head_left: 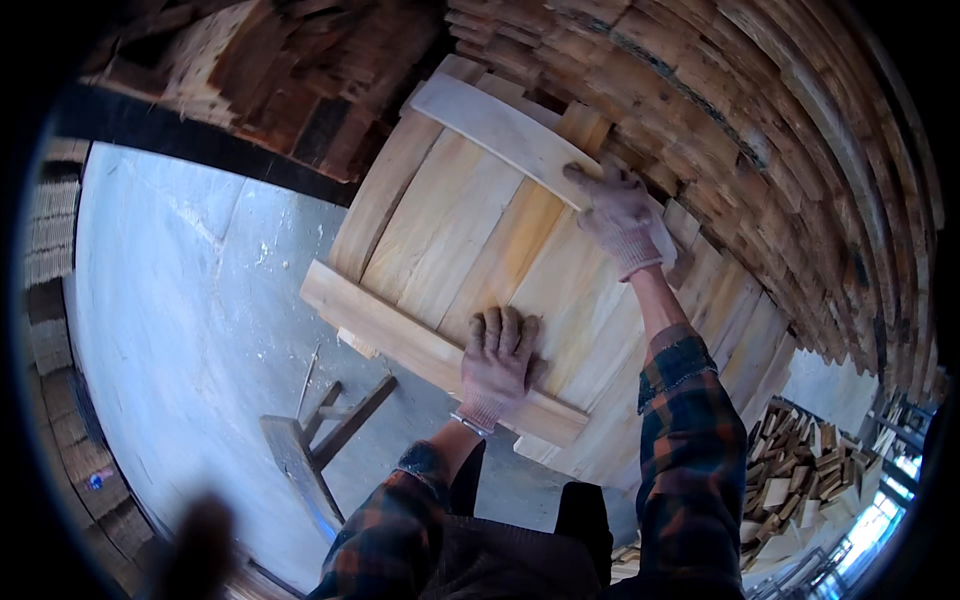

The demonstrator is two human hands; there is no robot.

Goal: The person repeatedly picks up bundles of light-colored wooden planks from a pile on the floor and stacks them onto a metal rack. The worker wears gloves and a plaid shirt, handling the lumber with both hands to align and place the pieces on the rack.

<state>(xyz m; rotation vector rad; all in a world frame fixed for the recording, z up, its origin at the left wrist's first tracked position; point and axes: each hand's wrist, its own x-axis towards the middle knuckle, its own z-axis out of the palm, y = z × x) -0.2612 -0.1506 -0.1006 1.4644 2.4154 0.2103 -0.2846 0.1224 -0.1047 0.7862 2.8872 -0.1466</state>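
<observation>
Head view: one plank layer (430,225), pale sawn timber, boards laid side by side, some amber-streaked; directly before the person, under both hands

Far crossboard, one (500,130): whitish, lying across the far part of the plank layer

Near crossboard, one (400,336): yellowish, straight-edged, lying across the near edge of the plank layer, its left end jutting past the outermost plank

Left hand (498,362), gloved, soiled fingertips: fingers extended, slightly spread, laid flat on the plank layer, palm over the near crossboard; metallic band (471,424) at the wrist

Right hand (618,212), gloved: at the right end of the far crossboard, fingers bent over it, one set apart from the others; whether they pinch the board, cannot tell

Sleeves, two (690,430), dark checked cloth, on the near side of the plank layer

Rough timber stack (760,110): beyond and right of the plank layer

Wooden stand (330,430), angled legs: left of the plank layer's near edge, on grey floor (180,290)

Offcut heap (800,475): right of the plank layer, nearer the person
</observation>
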